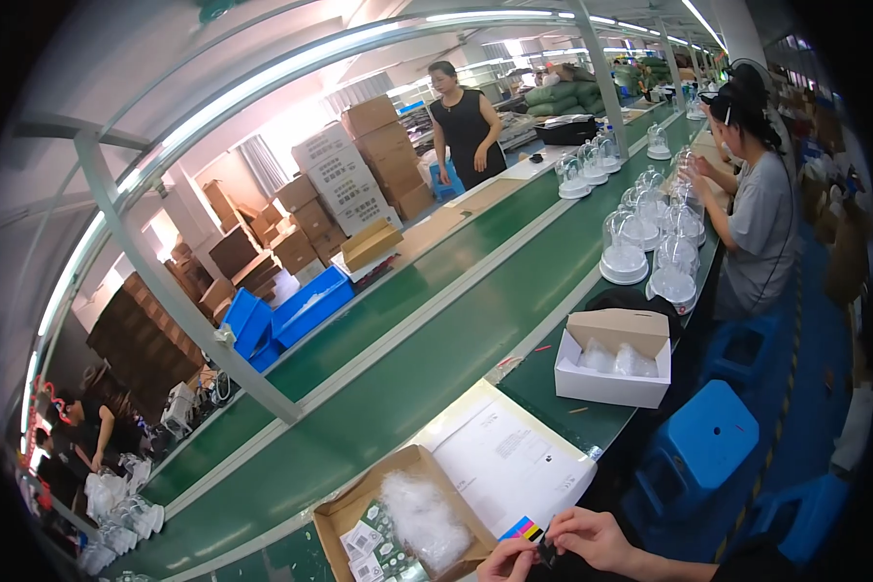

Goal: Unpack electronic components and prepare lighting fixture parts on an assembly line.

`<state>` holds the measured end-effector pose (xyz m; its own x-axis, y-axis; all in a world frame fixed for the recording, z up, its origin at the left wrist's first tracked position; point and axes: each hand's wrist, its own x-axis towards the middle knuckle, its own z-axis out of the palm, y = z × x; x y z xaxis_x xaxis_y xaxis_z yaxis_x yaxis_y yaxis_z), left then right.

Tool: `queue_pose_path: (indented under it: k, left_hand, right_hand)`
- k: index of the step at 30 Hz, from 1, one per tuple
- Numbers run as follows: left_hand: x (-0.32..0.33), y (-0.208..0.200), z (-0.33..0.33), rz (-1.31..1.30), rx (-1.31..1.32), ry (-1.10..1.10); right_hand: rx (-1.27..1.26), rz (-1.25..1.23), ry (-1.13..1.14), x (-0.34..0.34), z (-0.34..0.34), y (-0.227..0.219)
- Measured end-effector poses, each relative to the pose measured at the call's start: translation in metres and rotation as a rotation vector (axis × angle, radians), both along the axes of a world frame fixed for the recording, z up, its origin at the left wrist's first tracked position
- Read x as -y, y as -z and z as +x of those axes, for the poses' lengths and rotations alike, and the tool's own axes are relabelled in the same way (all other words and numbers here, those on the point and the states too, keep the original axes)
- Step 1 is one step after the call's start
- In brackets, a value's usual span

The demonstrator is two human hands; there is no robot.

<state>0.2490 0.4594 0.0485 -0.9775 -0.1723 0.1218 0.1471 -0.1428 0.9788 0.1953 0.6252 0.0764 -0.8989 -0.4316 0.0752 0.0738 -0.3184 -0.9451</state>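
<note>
My left hand (507, 563) and my right hand (592, 539) are close together at the bottom edge, fingertips pinched. Between them is something small and dark, too small to name. Just beyond the fingers shows a patch of blue, pink, yellow and black stripes (523, 530), at the near edge of a printed white sheet (514, 456). Left of the hands stands an open brown cardboard box (332, 536). Inside it lie a clump of clear plastic bags (425, 519) and green-and-white printed labels (390, 543).
A white open box (611, 389) holds clear plastic-wrapped pieces. Several clear domes on white bases (623, 262) stand farther along the green bench, beside a seated co-worker (757, 184). Blue stools (708, 427) stand at right. Across the belt (407, 373) are blue bins (310, 306) and a standing person (466, 126).
</note>
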Motion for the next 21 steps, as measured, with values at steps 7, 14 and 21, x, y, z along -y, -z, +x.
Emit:
queue_pose_path:
  k: [7,14,21]
  left_hand:
    - [-0.012,-0.002,-0.001,0.026,0.068,-0.052]
    - [-0.019,-0.009,0.000,0.051,0.067,-0.019]
    - [-0.017,-0.004,0.003,0.074,0.045,-0.012]
  right_hand:
    - [0.123,0.053,-0.028,0.000,0.001,-0.007]
    - [0.128,-0.016,0.055,0.000,0.002,0.007]
    - [0.030,-0.027,0.008,0.006,0.003,0.001]
